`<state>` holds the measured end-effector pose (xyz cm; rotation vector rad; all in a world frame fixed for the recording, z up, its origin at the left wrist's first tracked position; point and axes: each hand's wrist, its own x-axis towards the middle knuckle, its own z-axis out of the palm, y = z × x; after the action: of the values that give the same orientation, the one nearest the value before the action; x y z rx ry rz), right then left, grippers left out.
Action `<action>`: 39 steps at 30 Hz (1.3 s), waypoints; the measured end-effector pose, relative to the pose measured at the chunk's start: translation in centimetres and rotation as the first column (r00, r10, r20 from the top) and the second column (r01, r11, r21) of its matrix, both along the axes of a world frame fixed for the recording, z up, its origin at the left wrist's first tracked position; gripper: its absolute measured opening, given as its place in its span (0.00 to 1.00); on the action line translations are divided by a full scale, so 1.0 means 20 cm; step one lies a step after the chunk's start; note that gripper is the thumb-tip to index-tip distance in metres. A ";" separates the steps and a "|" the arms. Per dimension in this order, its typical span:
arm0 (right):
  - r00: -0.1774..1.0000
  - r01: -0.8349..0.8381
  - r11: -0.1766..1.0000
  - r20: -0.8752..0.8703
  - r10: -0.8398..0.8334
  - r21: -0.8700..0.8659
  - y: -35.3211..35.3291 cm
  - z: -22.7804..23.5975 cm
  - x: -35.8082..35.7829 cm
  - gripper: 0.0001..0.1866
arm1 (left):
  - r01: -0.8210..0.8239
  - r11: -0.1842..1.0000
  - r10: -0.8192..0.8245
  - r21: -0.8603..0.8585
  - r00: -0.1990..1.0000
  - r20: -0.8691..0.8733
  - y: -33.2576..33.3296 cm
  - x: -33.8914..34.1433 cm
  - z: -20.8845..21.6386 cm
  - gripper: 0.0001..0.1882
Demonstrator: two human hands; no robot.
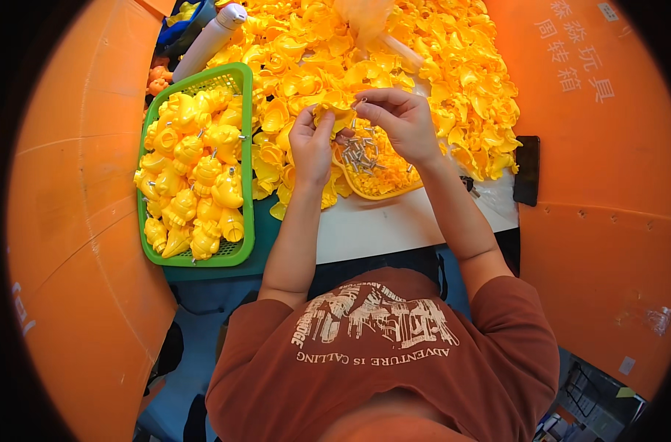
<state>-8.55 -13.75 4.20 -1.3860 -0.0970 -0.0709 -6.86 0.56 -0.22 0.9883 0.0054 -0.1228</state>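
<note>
While left hand (311, 147) grips yellow part (334, 112), right hand (400, 121) pinching pin (360, 102)

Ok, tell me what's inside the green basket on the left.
The green basket is filled with yellow plastic toy pieces, several with small metal pins sticking out. They are heaped, so the lower layers and the basket's floor are covered and cannot be seen.

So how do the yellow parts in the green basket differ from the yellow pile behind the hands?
The yellow moulded plastic pieces in the green mesh basket look like closed, rounded figures, several with metal pins sticking out; the loose heap of yellow plastic shells lies open, cupped and unboxed on the white table. Both share the same yellow plastic.
</note>
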 end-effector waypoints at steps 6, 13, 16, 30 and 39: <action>0.974 0.000 0.942 0.213 0.076 -0.336 0.01 -0.05 0.08 0.07 | -0.007 0.994 -0.005 0.112 0.994 0.108 -0.04 -0.04 -0.02 0.07; 0.989 -0.148 0.989 -0.002 0.148 0.003 0.04 -0.04 0.10 0.06 | 0.000 0.994 -0.008 0.105 0.997 0.080 -0.02 -0.04 -0.01 0.08; 0.990 -0.137 0.990 -0.022 0.136 -0.021 0.04 -0.05 0.11 0.06 | -0.013 0.992 0.003 0.124 0.997 0.079 -0.03 -0.04 0.00 0.08; 0.998 -0.023 0.959 0.042 0.036 -0.282 0.05 -0.03 0.09 0.07 | -0.056 0.992 0.052 0.112 0.998 0.041 -0.04 -0.05 0.00 0.09; 0.996 -0.069 0.990 -0.072 0.061 -0.123 -0.03 0.04 0.15 0.07 | 0.080 0.980 -0.071 0.184 0.996 -0.056 -0.05 -0.03 0.14 0.09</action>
<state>-5.56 -14.26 4.98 -1.5086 -0.0909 0.0379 -7.47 -0.45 2.64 1.1725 0.0247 -0.2197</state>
